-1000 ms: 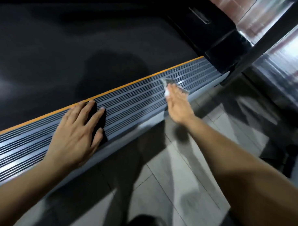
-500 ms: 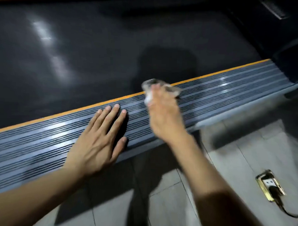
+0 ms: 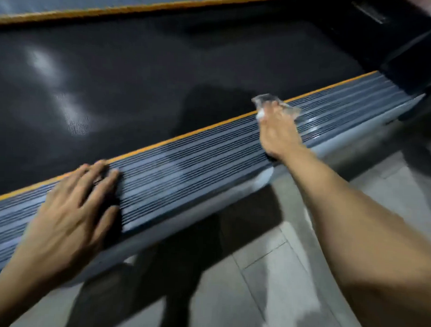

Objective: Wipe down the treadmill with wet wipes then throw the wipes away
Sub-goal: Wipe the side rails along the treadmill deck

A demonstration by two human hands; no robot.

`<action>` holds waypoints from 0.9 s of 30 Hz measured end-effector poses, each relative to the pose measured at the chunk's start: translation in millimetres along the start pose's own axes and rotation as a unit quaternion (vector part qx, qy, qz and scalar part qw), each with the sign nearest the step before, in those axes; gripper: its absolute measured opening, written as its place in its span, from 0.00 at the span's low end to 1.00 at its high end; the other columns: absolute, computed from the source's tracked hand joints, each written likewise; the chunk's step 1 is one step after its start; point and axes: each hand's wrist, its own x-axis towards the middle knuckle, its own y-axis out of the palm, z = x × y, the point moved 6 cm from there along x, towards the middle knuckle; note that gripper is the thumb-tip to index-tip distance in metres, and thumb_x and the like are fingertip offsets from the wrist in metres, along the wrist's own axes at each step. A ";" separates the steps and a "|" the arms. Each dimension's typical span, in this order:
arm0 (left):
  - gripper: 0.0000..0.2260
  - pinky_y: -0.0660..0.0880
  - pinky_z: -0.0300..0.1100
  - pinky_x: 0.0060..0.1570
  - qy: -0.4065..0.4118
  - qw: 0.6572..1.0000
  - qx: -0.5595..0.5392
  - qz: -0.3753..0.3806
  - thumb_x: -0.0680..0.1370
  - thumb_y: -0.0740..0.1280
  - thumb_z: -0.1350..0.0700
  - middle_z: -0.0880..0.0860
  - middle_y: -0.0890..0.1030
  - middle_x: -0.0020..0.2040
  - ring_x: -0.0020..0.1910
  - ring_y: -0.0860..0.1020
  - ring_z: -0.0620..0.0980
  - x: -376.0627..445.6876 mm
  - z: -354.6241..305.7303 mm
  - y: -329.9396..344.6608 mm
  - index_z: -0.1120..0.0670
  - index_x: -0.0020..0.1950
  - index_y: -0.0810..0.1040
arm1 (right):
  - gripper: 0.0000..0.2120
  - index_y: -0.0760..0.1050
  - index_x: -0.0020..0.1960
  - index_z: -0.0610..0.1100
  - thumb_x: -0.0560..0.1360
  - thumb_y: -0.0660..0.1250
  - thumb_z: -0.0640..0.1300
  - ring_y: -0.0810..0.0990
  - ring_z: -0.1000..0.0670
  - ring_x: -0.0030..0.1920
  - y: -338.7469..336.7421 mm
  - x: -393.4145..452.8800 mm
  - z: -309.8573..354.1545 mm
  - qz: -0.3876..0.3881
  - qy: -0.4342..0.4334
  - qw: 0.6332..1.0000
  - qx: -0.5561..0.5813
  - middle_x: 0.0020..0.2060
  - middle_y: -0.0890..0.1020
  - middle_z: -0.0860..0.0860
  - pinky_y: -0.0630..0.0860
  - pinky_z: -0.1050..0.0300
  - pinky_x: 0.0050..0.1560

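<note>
The treadmill's near side rail [image 3: 185, 172] is grey and ribbed, with an orange strip along the black belt [image 3: 163, 76]. My right hand [image 3: 277, 133] lies flat on the rail toward its right end and presses a crumpled, translucent wet wipe [image 3: 268, 99] under its fingers. Part of the wipe sticks out past the fingertips. My left hand [image 3: 68, 214] rests flat on the rail at the left, fingers spread, holding nothing. The frame is blurred by motion.
The far side rail [image 3: 117, 1] with its orange strip runs along the top edge. The black motor cover [image 3: 397, 35] sits at the upper right. Grey floor tiles [image 3: 266, 275] lie in front of the rail, under my arms.
My right hand has slid the wipe along the rail, first toward my left hand, now back out to the right. The left hand stays planted on the rail.
</note>
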 end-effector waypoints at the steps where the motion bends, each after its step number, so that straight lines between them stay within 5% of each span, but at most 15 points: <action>1: 0.30 0.58 0.62 0.76 -0.014 1.000 -0.004 0.013 0.83 0.49 0.42 0.60 0.62 0.80 0.78 0.61 0.64 -13.0 15.6 -1.1 0.57 0.80 0.63 | 0.32 0.59 0.74 0.35 0.72 0.38 0.41 0.73 0.34 0.62 -7.2 -12.0 30.4 -0.021 -0.039 0.999 -0.024 0.63 0.71 0.34 0.71 0.37 0.58; 4: 0.31 0.56 0.61 0.77 -0.046 0.998 -0.025 0.029 0.82 0.48 0.40 0.59 0.60 0.81 0.80 0.57 0.62 -22.6 31.8 -0.4 0.56 0.81 0.60 | 0.27 0.63 0.70 0.37 0.72 0.47 0.38 0.75 0.38 0.57 -21.6 -61.5 150.1 -0.029 -0.145 0.989 0.004 0.59 0.73 0.37 0.76 0.42 0.52; 7: 0.30 0.56 0.59 0.77 -0.031 0.999 -0.028 0.008 0.82 0.50 0.42 0.61 0.62 0.80 0.80 0.57 0.62 -22.7 22.5 -1.9 0.58 0.80 0.62 | 0.28 0.53 0.80 0.39 0.80 0.50 0.42 0.64 0.42 0.74 -32.3 -98.4 235.7 0.009 -0.210 0.973 0.090 0.76 0.63 0.41 0.64 0.45 0.72; 10: 0.30 0.55 0.59 0.77 -0.028 0.999 -0.015 -0.002 0.83 0.50 0.43 0.62 0.62 0.79 0.79 0.58 0.62 -25.0 24.8 -3.4 0.59 0.80 0.62 | 0.26 0.59 0.78 0.41 0.80 0.55 0.39 0.68 0.43 0.73 -40.9 -95.8 200.1 -0.017 -0.183 0.976 0.120 0.75 0.67 0.42 0.66 0.46 0.72; 13: 0.29 0.54 0.57 0.78 -0.031 0.999 -0.018 -0.010 0.83 0.51 0.44 0.62 0.63 0.79 0.79 0.58 0.63 -25.9 22.6 -5.1 0.59 0.79 0.63 | 0.30 0.63 0.76 0.44 0.74 0.54 0.35 0.77 0.42 0.62 -31.1 -68.4 95.4 -0.093 -0.029 0.993 0.063 0.62 0.78 0.42 0.75 0.47 0.64; 16: 0.29 0.57 0.59 0.77 -0.031 0.999 -0.004 -0.009 0.83 0.51 0.45 0.63 0.63 0.79 0.78 0.60 0.63 -25.9 23.1 -7.3 0.59 0.80 0.63 | 0.23 0.62 0.74 0.39 0.81 0.50 0.42 0.74 0.39 0.65 -13.9 -56.8 15.7 -0.013 0.160 0.983 0.087 0.66 0.74 0.40 0.70 0.44 0.67; 18: 0.29 0.58 0.59 0.77 -0.038 0.999 -0.002 0.000 0.82 0.51 0.44 0.62 0.63 0.79 0.78 0.60 0.64 -25.1 23.9 -6.4 0.59 0.80 0.63 | 0.22 0.63 0.73 0.37 0.83 0.48 0.46 0.68 0.38 0.70 -8.6 -61.7 19.4 0.010 0.192 0.972 0.133 0.71 0.69 0.38 0.64 0.42 0.72; 23: 0.30 0.56 0.58 0.78 -0.049 0.999 -0.008 0.010 0.82 0.49 0.42 0.60 0.62 0.80 0.80 0.57 0.61 -24.8 23.4 -6.2 0.56 0.81 0.61 | 0.17 0.70 0.68 0.38 0.81 0.54 0.38 0.77 0.40 0.60 -37.3 -122.5 137.3 -0.053 0.018 0.985 0.165 0.59 0.78 0.41 0.73 0.43 0.63; 27: 0.31 0.56 0.58 0.78 -0.050 0.999 -0.012 0.007 0.82 0.49 0.41 0.61 0.63 0.79 0.79 0.58 0.62 -25.1 23.8 -6.5 0.57 0.80 0.62 | 0.21 0.67 0.76 0.43 0.83 0.57 0.45 0.68 0.45 0.74 -60.8 -151.5 187.5 -0.046 -0.116 0.975 0.181 0.74 0.70 0.46 0.64 0.46 0.75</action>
